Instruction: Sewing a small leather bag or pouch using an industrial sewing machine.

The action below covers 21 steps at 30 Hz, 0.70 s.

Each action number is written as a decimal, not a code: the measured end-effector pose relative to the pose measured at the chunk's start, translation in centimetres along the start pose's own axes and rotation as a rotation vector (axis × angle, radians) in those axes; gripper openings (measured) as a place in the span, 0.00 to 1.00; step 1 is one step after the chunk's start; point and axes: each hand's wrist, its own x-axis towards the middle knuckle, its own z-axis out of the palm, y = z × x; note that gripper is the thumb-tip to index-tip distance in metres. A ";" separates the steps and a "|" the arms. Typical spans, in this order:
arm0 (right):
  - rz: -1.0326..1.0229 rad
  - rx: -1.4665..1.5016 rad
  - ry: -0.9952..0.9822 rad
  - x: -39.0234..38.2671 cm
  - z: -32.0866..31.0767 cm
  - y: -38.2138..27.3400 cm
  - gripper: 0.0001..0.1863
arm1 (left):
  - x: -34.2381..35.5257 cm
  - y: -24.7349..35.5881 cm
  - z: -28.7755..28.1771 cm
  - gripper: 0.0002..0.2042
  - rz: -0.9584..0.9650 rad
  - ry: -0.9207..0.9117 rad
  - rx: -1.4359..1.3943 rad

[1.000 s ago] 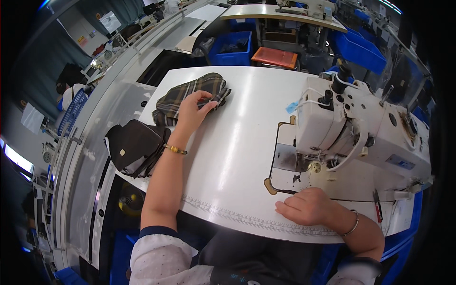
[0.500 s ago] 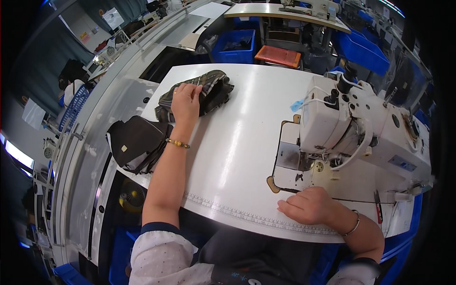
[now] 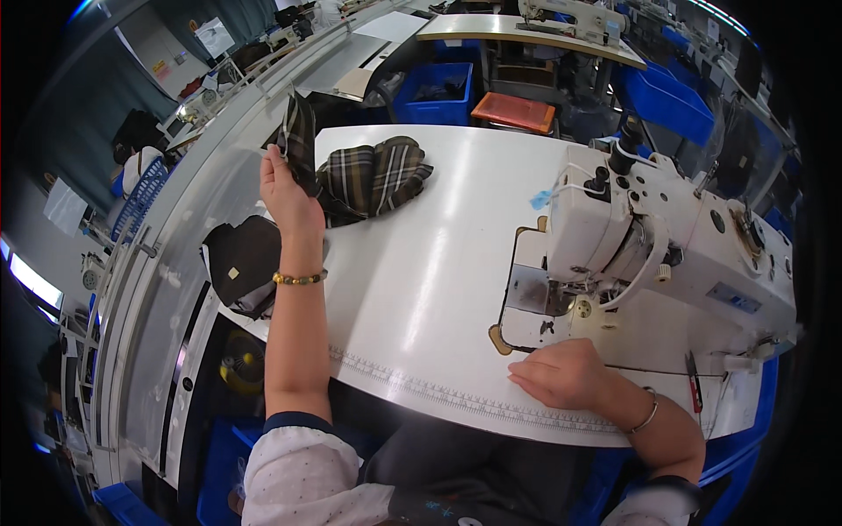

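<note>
My left hand (image 3: 288,191) is raised at the left end of the table, pinching a plaid fabric piece (image 3: 300,138) that stands up from the fingers. Just right of it, a folded plaid fabric bundle (image 3: 375,178) lies on the white tabletop (image 3: 430,263). Nearer me, beside my left wrist, is a stack of dark fabric pieces (image 3: 239,259) with a small pale tag on top. My right hand (image 3: 563,373) rests by the front edge, below the sewing machine (image 3: 605,228). Its fingers are curled together, and the inside of the hand is hidden.
A printed ruler scale (image 3: 465,403) runs along the front edge. Red-and-black snips (image 3: 694,383) lie at the right. Beyond the table stand a blue bin (image 3: 434,96), an orange-topped stool (image 3: 515,112) and another sewing table (image 3: 526,28). A metal rail (image 3: 167,206) runs along the left.
My left hand has moved left and lifted a plaid piece away from the bundle, which now shows its plaid face. The right hand has stayed almost in place.
</note>
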 end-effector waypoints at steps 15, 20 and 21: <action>1.217 1.130 0.012 0.5 -0.3 -1.5 0.11 | -24.3 6.5 2.2 0.37 0.047 -1.527 1.112; 1.228 1.058 0.094 1.1 0.1 -1.9 0.28 | -22.7 5.7 0.6 0.37 0.114 -1.487 1.258; 1.159 1.109 0.079 1.3 0.3 -2.3 0.28 | -22.5 5.6 0.4 0.37 0.133 -1.501 1.211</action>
